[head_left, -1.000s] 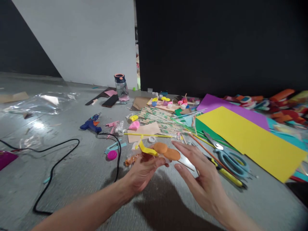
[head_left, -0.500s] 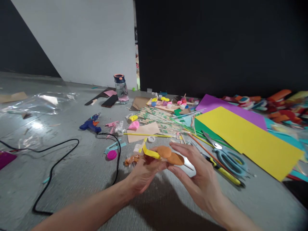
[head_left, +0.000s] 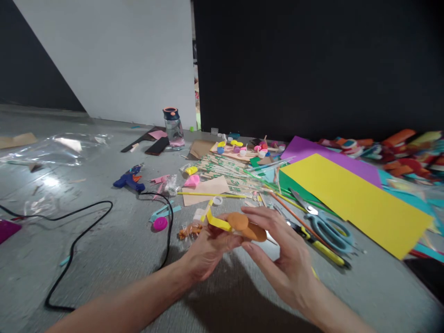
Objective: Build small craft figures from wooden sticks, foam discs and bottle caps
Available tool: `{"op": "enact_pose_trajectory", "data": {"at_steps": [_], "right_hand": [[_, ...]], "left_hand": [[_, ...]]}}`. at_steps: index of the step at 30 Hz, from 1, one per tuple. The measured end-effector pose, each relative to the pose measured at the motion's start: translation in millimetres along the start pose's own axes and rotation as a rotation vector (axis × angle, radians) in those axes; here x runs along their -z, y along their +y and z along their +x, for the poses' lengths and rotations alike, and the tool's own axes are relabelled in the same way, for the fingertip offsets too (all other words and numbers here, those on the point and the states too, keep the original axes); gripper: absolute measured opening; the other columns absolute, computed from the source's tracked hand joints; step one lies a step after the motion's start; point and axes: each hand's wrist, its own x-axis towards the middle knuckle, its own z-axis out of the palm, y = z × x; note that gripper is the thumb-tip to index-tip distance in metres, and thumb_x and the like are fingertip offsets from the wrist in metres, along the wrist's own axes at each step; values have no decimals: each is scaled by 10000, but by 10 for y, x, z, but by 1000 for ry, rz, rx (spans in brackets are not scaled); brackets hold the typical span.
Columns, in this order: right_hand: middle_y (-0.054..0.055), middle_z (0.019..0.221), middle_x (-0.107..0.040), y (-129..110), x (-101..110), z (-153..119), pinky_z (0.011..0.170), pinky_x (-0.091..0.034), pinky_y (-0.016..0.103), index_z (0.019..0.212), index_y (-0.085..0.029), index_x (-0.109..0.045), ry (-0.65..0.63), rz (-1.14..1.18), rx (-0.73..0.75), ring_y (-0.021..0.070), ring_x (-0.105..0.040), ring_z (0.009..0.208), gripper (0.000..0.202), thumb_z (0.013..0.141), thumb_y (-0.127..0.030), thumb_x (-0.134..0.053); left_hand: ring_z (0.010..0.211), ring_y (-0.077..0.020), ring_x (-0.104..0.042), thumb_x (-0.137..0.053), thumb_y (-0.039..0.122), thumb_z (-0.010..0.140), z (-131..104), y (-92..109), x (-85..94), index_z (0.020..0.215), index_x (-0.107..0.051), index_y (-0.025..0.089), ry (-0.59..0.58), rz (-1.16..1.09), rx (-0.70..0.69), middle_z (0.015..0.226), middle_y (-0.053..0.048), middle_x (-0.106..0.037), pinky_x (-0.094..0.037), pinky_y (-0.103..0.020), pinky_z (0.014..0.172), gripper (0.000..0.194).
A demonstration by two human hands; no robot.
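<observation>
Right hand [head_left: 289, 259] has closed in on orange-disc, yellow-strip craft piece [head_left: 238, 221]

Left hand [head_left: 208, 253] pinches it above the grey surface [head_left: 138, 259]; whether the right grips, I cannot tell. Open room lies below both. Toward the far edge, white paper-wrapped sticks [head_left: 224, 165] carry green print (too small to read).

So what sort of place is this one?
Probably a craft workspace: there are scissors, a blue glue gun with a black cord, and a large yellow sheet.
</observation>
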Motion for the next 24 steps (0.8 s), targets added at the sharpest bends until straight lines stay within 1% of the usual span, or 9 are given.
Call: {"op": "enact_pose_trajectory", "data": {"at_steps": [3,6,10,14,16,20,22,24], "right_hand": [[105,1326,-616,15,39,5,1063,-430,509,1276,-222,-588,30,-24,63,271,-559,1233,347,932,-199,-627],[111,1335,-614,38,80,29,1077,-415,529,1263,-212,-594,46,-89,156,273,-567,1227,356,916,-135,-613],[123,1339,-610,65,109,61,1071,-411,561,1222,-201,-598,23,-177,227,291,-569,1222,348,885,-126,-640],[148,1353,-598,68,132,62,1069,-407,591,1269,-178,-558,8,-218,260,314,-548,1247,416,866,-146,-657],[156,1353,-596,63,142,60,1064,-410,595,1266,-169,-560,1,-221,283,320,-546,1251,409,868,-153,-652],[168,1325,-613,57,156,64,1057,-416,592,1203,-146,-594,1,-229,335,326,-559,1238,330,876,-146,-641],[171,1317,-619,58,163,68,1061,-413,589,1228,-138,-584,14,-224,343,324,-564,1231,350,883,-152,-635],[169,1313,-622,67,169,69,1065,-415,571,1291,-131,-551,32,-198,326,317,-565,1231,410,892,-176,-638]], "left_hand": [[981,-206,-641,-855,278,727,-3,25,-7,1021,-728,216,-17,-20,-8,1035,-58,-714,-477,-324,866,326],[934,-180,-634,-847,245,734,-8,42,8,1116,-701,239,-28,-38,-3,1050,-47,-703,-472,-295,799,409],[929,-178,-628,-853,233,726,-7,42,30,1188,-669,273,-32,-43,18,1086,-39,-688,-483,-306,796,499],[975,-196,-640,-865,259,716,5,43,31,1192,-667,270,-48,-28,27,1090,-44,-697,-480,-317,830,516],[1001,-209,-646,-865,273,719,9,38,36,1179,-675,255,-74,-31,21,1103,-55,-704,-477,-330,855,498],[994,-216,-659,-841,262,747,4,17,58,1098,-704,210,-112,-28,23,1077,-72,-724,-471,-345,883,380],[979,-206,-661,-838,252,749,2,10,67,1064,-712,206,-115,-25,27,1047,-62,-729,-472,-338,881,343],[972,-195,-659,-845,248,740,7,10,76,1057,-714,210,-104,-26,27,1041,-51,-728,-476,-327,873,346]]}}
